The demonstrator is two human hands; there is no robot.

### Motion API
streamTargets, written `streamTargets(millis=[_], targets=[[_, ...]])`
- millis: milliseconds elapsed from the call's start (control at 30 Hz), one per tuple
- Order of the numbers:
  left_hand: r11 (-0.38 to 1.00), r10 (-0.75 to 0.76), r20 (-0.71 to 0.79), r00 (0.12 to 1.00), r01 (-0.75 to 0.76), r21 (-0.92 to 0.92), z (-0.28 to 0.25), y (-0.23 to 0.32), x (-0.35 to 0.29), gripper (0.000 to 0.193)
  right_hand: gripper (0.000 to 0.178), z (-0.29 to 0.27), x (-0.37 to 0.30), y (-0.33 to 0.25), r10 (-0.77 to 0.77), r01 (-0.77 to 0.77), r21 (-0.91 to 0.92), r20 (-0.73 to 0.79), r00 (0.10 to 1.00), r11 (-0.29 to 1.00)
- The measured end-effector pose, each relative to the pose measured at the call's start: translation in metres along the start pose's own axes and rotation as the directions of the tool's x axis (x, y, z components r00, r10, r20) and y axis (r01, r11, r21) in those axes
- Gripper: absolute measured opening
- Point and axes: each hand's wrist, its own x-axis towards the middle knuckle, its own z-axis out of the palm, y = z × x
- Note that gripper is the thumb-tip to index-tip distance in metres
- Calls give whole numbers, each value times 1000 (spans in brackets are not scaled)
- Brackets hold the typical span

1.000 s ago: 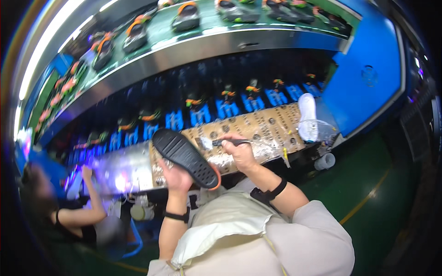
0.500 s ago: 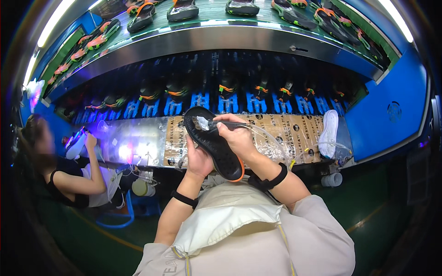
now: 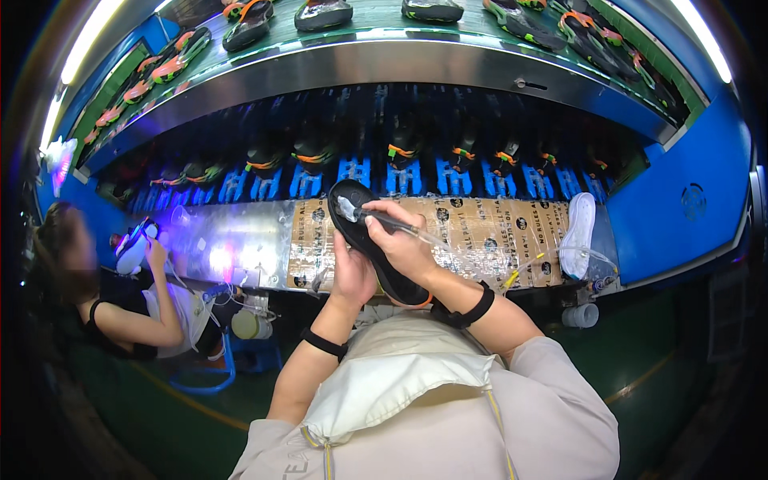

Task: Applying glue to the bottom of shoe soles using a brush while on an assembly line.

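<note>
My left hand (image 3: 354,276) holds a black shoe sole (image 3: 396,283) from below and along its left side, its inner face turned up. An orange edge shows at the sole's near end. In my right hand (image 3: 402,244) is a black-handled brush (image 3: 362,214) with whitish bristles, gripped like a pen. Its bristles touch the inside of the sole near the far end. A clear hose (image 3: 438,242) runs from the back of the brush to the right. Part of the sole is hidden under my right hand.
A cardboard-covered bench (image 3: 480,232) lies ahead, with a white sole (image 3: 577,236) at its right. Black-and-orange shoe uppers hang on blue holders (image 3: 404,176) behind; more shoes (image 3: 324,14) stand on the upper conveyor. At left, a co-worker's hand (image 3: 157,254) holds a shoe.
The brush has moved slightly within the far end of the sole and its handle now slants more. The sole has shifted a little right, along with the whole view.
</note>
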Motion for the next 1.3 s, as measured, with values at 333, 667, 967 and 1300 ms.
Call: streamTargets(millis=[333,667,967,1300], targets=[[993,-39,68,997,46,-105,-22,25,12,89,26,-83,11,-54,207,125,-412,669,714,902],[995,-36,47,998,40,-94,0,13,-5,85,28,-40,22,-25,-128,168,-48,454,881,985],[969,52,224,973,5,-245,-11,40,-1,73,25,-43,28,-43,-265,355,-27,613,744,934],[952,266,160,951,-233,-197,10,69,6,77,29,-28,7,-49,-231,223,91,616,753,971]])
